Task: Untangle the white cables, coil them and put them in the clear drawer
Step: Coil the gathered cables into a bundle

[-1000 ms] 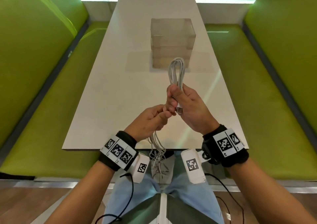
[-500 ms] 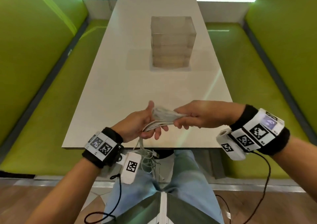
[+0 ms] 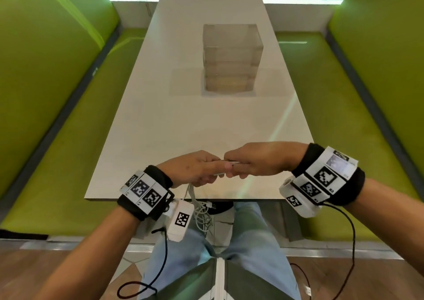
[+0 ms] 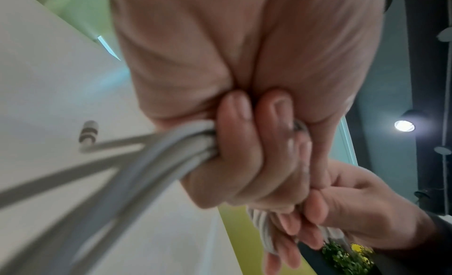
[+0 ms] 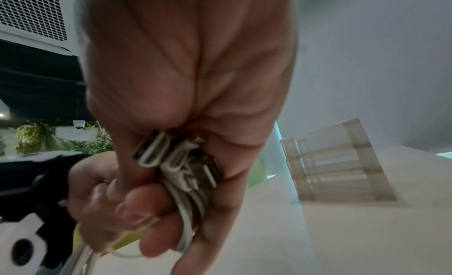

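White, green and clear

The white cables [image 3: 202, 212] hang pale against light blue jeans [image 3: 257, 249]; the desk [image 3: 160, 125] is off-white, flanked by lime-green benches [image 3: 75, 125]. The clear drawer [image 3: 231, 58] unit looks frosted and faintly tan. Both wrists carry black bands [image 3: 158, 178] with white tags printed in black-and-white square patterns. The floor [image 3: 34, 274] is brown wood-grain.

Table: a long white table [image 3: 206, 120] runs away from the viewer, glossy, with a pale streak of light across it.
Seats: green padded benches [image 3: 75, 139] line both long sides, with high green backs.
Floor: brown wood planks [image 3: 34, 272].
Light: a bright strip [image 3: 302, 0] glows along the far wall.
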